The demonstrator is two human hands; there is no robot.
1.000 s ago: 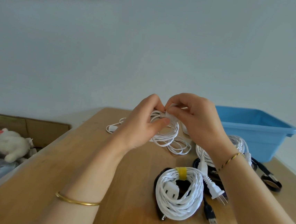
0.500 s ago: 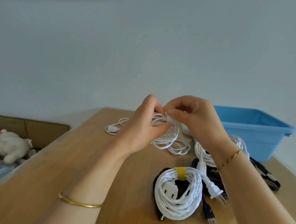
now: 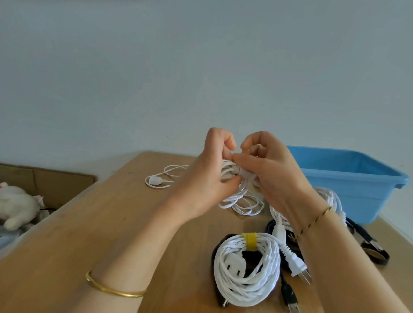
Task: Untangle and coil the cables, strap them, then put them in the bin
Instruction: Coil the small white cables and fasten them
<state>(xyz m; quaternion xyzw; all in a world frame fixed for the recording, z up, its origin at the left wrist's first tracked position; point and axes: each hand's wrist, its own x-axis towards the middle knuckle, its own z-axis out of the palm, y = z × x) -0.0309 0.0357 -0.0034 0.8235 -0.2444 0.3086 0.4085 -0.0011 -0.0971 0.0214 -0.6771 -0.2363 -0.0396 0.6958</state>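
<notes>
My left hand (image 3: pixel 205 181) and my right hand (image 3: pixel 272 172) are raised together above the wooden table (image 3: pixel 122 236), both pinching a thin white cable coil (image 3: pixel 240 201) at its top, where a pale strap wraps it. Its loops hang down to the table, and its loose end with a small inline switch (image 3: pixel 155 180) trails left. In front lies a white twisted cable coil (image 3: pixel 246 268) bound with a yellow strap (image 3: pixel 250 240). Another white coil (image 3: pixel 327 197) sits partly hidden behind my right wrist. The blue bin (image 3: pixel 349 180) stands at the back right.
Black cables and a USB plug (image 3: pixel 293 307) lie beside and under the white coils. A black strap (image 3: pixel 372 253) lies at the right edge. Left of the table, a cardboard box (image 3: pixel 34 180) holds a white plush toy (image 3: pixel 14 207) and clutter.
Both hands have stayed at the coil's top; the fingers have shifted, with the right thumb and forefinger now pressing the strap against the bundle.
</notes>
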